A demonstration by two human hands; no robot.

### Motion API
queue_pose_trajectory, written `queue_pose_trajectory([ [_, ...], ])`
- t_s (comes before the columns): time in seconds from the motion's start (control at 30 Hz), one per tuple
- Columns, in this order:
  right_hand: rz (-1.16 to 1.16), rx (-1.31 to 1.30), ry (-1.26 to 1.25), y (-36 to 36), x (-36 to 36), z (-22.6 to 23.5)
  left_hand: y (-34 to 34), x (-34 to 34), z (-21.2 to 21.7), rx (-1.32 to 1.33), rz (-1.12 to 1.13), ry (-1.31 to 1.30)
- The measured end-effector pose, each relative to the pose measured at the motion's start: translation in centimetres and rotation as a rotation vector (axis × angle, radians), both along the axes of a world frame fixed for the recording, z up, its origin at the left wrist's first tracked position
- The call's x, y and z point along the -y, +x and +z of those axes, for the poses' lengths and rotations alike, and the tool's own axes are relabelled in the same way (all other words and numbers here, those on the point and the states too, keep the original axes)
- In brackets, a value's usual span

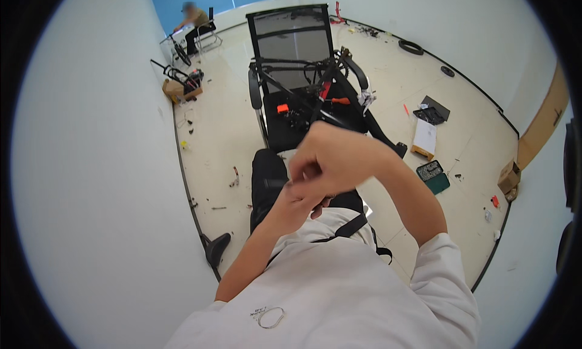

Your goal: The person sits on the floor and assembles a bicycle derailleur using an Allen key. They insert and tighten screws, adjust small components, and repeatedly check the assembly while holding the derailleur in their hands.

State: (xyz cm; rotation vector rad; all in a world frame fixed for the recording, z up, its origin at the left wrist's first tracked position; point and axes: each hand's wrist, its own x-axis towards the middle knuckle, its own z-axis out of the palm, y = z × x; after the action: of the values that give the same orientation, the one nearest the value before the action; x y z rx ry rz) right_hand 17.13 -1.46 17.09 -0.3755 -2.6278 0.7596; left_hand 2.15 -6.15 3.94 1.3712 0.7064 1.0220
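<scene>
My right hand (339, 158) is raised in front of my body, its fingers curled down in a pinch against the thumb side of my left hand (297, 206). Whatever sits between those fingertips is hidden. Under it, my left hand's fingers are largely covered, and only a few bent fingertips show. Just beyond both hands stands a black mesh office chair (291, 40). A dark bicycle frame (285, 89) lies across its seat and armrests. On the seat are an orange-handled tool (339, 100) and a small orange-red object (282, 108).
Right floor: open green case (436, 184), white box (424, 137), black tool case (429, 115), tyre (411, 47), cardboard box (509, 177). Left floor: bicycle saddle (216, 248), red-handled tool (234, 177), carton of parts (176, 90). Another person (195, 23) sits by a bicycle at the back.
</scene>
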Motion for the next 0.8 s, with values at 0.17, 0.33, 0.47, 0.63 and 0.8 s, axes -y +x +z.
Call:
queue_pose_trajectory([
  [0.17,-0.253,-0.235,-0.726,-1.7,-5.2,-2.6,-2.1,-0.5,2.6,0.225,-0.059,-0.059],
  [0.33,-0.124,-0.872,-1.212,0.6,-6.0,-8.1,-3.5,-1.9,2.1,0.328,0.050,-0.133],
  [0.47,-0.161,-1.041,-0.935,2.0,-2.1,-9.3,-3.4,-2.5,2.3,0.560,0.173,-0.269],
  [0.63,-0.293,-0.621,-0.019,0.9,2.9,-7.3,-2.8,-2.7,1.1,0.455,0.168,-0.288],
  [0.8,-0.157,-0.104,0.404,-1.0,1.8,-3.8,-1.9,-2.5,-1.5,0.140,0.050,0.003],
])
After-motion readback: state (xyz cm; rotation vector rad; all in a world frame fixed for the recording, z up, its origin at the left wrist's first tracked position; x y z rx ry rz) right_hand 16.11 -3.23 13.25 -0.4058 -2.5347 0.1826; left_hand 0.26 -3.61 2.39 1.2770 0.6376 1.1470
